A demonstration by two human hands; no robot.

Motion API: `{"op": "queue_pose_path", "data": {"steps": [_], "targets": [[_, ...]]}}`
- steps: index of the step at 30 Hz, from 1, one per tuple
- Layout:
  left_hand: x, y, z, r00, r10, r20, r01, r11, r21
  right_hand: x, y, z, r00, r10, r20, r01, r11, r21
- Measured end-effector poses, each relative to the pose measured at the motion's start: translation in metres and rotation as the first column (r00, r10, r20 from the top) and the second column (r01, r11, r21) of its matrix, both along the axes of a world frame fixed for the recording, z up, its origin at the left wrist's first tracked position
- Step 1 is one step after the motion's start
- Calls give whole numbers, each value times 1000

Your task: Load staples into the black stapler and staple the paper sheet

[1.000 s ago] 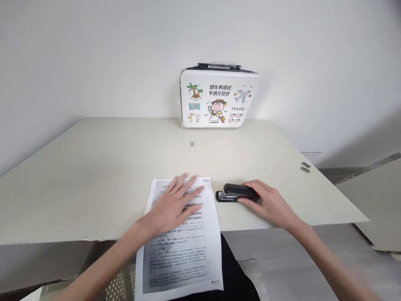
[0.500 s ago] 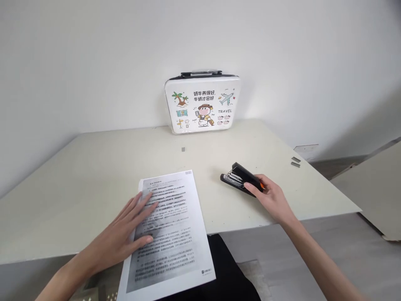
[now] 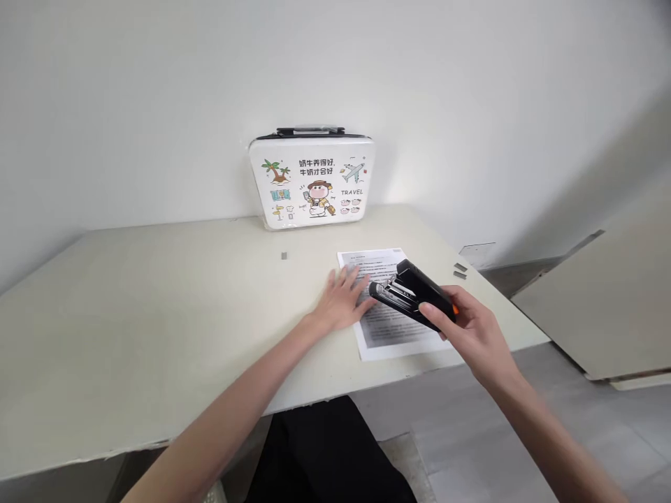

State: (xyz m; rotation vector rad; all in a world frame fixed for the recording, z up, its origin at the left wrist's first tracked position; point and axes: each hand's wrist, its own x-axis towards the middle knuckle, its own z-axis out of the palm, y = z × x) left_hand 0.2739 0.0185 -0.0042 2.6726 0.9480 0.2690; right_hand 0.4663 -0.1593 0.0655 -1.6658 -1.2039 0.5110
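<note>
My right hand (image 3: 472, 328) grips a black stapler (image 3: 427, 293) with an orange detail near its rear, raised over the paper. The stapler's jaws are apart, and its metal inside shows. Beneath it, printed paper (image 3: 388, 332) lies on the table; whether it is one sheet or several I cannot tell. My left hand (image 3: 340, 300) rests flat on the paper's left edge with its fingers spread. The stapler's front end is close to my left thumb and hides part of the print.
A white case (image 3: 314, 185) with cartoon pictures and a black handle stands against the wall at the back of the table (image 3: 183, 314). A small grey staple strip (image 3: 284, 256) lies before it. Two more staple strips (image 3: 460, 271) lie near the right edge.
My left hand has moved the paper right and away from me, from over the front edge onto the table. The stapler, still in my right hand, is now above the paper. The view has shifted.
</note>
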Motion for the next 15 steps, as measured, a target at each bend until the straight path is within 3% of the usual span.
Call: {"op": "queue_pose_path", "data": {"steps": [3, 6, 10, 15], "targets": [[22, 7, -2, 972, 17, 234, -24, 999, 28, 9, -6, 3, 999, -33, 30, 33, 999, 3], [4, -3, -2, 935, -64, 348, 33, 995, 95, 16, -10, -3, 998, -63, 31, 63, 998, -7], [-22, -22, -2, 953, -145, 266, 114, 985, 129, 16, -13, -14, 997, -69, -34, 68, 997, -30], [3, -24, -10, 958, -175, 229, 153, 982, 107, 11, -12, -19, 997, -72, -36, 71, 997, -33]]}}
